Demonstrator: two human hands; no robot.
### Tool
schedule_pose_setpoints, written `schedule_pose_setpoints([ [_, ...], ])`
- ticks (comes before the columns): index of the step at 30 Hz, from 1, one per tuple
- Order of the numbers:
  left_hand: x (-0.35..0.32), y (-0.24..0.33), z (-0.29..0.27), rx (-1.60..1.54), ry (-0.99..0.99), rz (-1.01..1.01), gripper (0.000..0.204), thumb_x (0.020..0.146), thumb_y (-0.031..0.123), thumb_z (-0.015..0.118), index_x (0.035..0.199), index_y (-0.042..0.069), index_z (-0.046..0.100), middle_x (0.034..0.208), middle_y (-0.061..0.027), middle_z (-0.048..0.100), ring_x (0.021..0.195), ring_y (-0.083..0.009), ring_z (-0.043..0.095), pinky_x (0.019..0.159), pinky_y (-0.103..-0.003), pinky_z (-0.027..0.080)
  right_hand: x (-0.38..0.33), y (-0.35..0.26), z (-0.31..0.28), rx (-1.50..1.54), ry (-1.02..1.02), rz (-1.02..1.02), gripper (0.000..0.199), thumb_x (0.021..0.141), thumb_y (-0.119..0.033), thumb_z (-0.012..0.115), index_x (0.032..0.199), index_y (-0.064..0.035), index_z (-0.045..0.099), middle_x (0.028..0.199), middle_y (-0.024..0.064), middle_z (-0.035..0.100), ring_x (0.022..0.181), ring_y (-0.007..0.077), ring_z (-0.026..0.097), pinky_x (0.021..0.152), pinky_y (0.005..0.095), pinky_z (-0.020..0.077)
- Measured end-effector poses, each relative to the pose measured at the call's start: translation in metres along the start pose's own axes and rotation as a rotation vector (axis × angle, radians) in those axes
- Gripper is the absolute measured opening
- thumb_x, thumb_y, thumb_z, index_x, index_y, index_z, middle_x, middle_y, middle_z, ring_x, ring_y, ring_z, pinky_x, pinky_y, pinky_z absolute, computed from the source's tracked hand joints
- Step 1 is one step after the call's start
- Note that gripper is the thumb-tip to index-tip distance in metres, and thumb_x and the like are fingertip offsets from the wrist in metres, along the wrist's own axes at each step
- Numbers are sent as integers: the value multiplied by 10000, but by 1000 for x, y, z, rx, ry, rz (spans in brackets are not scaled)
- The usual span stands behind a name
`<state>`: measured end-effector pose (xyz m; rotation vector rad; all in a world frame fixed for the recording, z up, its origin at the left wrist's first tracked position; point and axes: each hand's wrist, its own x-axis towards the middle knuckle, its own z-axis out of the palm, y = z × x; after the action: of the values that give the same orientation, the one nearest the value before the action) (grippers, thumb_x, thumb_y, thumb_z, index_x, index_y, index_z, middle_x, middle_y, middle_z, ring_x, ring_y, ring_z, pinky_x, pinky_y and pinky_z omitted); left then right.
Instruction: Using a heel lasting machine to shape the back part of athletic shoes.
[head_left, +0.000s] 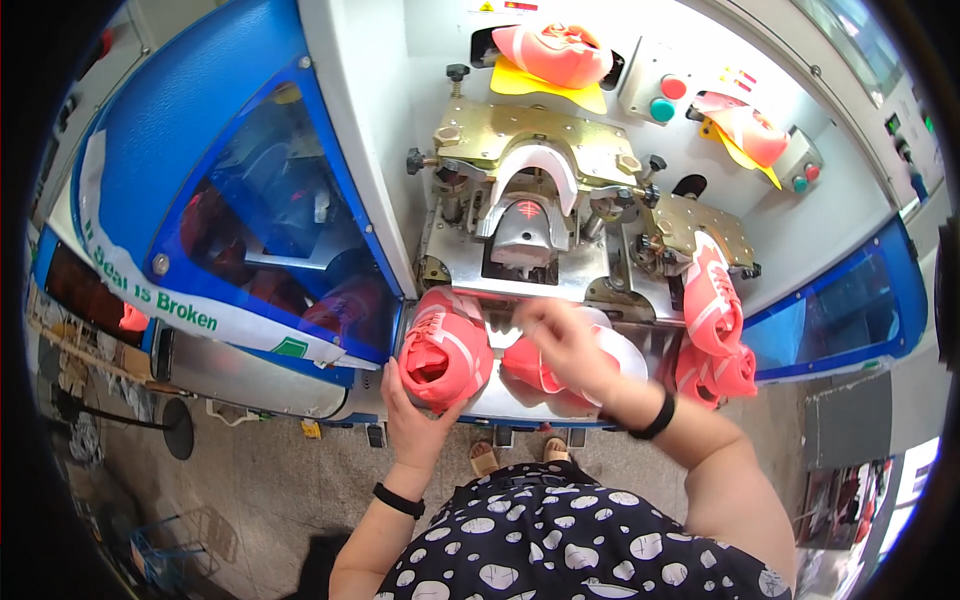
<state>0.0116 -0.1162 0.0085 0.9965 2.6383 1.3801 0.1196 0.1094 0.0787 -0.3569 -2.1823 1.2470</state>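
My left hand (412, 420) grips the heel end of a coral-pink shoe upper (455, 350), thumb and fingers spread around its collar. This upper rests on the metal ledge (490, 402) with its laced side facing the machine. Over the middle of the ledge hovers my right hand (568, 345), smeared by motion, so its fingers cannot be read. Partly under it lies a second coral-pink upper (522, 362) with a white part (622, 355) beside it. Straight ahead, a metal mould (527, 235) sits beneath a pale curved pad (545, 165) in the machine.
Another pink upper (555, 55) sits on a yellow holder (548, 90) above; a similar one (755, 135) is farther right. More pink uppers (712, 310) are stacked right. Red and green buttons (662, 110) are on the back panel. A blue windowed door (270, 210) stands left.
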Motion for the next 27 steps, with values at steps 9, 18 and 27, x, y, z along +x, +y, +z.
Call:
schedule_pose_setpoints([
  [9, 23, 46, -24, -158, 80, 625, 495, 768, 76, 721, 1207, 15, 501, 1278, -233, 490, 1153, -375, 540, 964, -437, 449, 255, -59, -131, -679, 392, -543, 351, 899, -308, 621, 1152, -68, 586, 1045, 164, 645, 958, 326, 625, 830, 401, 489],
  [18, 51, 69, 11, -1432, -697, -354, 510, 990, 281, 544, 1403, 63, 340, 1351, -111, 499, 1084, -257, 636, 854, -341, 538, 7, -61, -9, -853, 339, -417, 329, 712, -171, 719, 990, -55, 589, 856, 104, 571, 716, 283, 596, 564, 389, 480],
  [27, 90, 76, 59, -1584, -758, -633, 371, 1005, 311, 503, 1320, 127, 432, 1186, -71, 590, 1005, -197, 642, 824, -344, 577, -7, -27, 3, -691, 212, -148, 414, 779, -315, 735, 1099, -90, 600, 1044, 109, 569, 886, 307, 580, 728, 416, 489],
])
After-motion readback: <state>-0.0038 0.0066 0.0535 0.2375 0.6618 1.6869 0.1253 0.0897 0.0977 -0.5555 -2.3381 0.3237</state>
